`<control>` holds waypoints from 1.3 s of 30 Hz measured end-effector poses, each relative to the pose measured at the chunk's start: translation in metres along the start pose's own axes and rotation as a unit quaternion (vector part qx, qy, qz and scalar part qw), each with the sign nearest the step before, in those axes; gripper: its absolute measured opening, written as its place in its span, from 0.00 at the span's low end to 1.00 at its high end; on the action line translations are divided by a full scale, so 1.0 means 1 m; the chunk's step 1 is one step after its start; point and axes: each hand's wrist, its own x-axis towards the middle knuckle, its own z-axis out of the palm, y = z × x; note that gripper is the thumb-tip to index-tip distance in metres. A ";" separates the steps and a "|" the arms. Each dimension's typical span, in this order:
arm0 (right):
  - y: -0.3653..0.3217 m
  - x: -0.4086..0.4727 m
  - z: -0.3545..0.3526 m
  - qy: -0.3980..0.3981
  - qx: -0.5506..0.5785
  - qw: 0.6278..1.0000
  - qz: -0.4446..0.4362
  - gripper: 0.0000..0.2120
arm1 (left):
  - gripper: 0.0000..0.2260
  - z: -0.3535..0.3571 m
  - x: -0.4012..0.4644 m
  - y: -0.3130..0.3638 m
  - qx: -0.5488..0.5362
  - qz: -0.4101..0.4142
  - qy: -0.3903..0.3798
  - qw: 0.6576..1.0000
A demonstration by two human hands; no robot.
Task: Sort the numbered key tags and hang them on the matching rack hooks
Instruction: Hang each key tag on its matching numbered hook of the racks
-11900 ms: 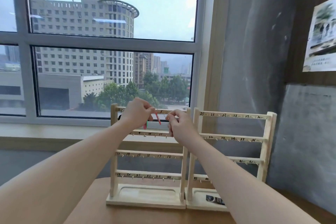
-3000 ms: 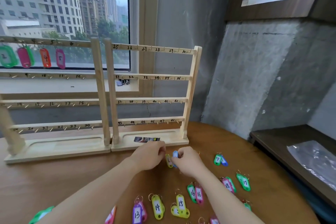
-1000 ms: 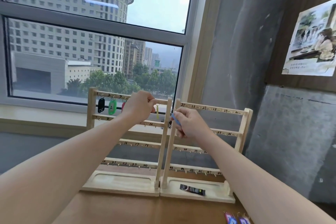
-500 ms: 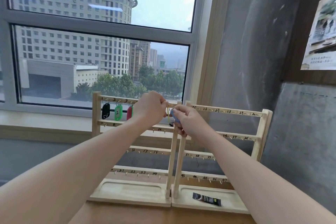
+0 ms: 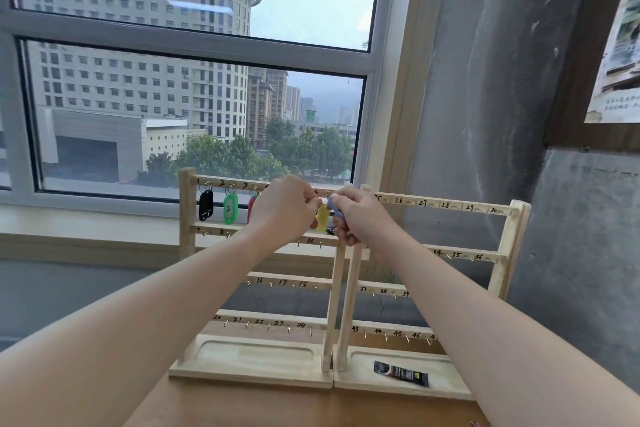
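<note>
Your left hand (image 5: 284,208) and right hand (image 5: 362,218) meet at top bar of left rack (image 5: 187,211). Left fingers pinch ring above yellow tag (image 5: 322,218); right fingers clasp blue tag (image 5: 334,208). Black tag (image 5: 206,205), green tag (image 5: 230,208) hang on same bar. Right rack (image 5: 512,246) stands just beside.

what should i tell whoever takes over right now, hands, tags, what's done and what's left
Left hand pinches at the top rail of the left rack, by the yellow tag.
Right hand holds a blue tag at the same spot.
Done: black tag, green tag and red tag hang on the top row.
Left: hook the blue tag; right rack shows no tags.
</note>
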 end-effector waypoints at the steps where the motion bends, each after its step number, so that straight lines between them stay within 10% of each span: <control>1: 0.002 0.000 0.001 0.004 -0.007 1.000 0.000 0.13 | 0.12 0.000 -0.002 0.000 0.002 -0.001 -0.006 1.000; 18: 0.115 -0.142 -0.084 0.063 -0.134 0.984 0.096 0.18 | 0.13 0.063 -0.117 0.026 -0.014 0.043 -0.220 0.974; 27: 0.212 -0.243 -0.165 0.101 -0.326 0.914 0.221 0.16 | 0.07 0.163 -0.186 0.045 -0.052 0.108 -0.370 0.921; 39: 0.271 -0.212 -0.132 0.112 -0.438 0.860 0.235 0.11 | 0.12 0.334 -0.177 0.053 -0.148 0.033 -0.327 0.933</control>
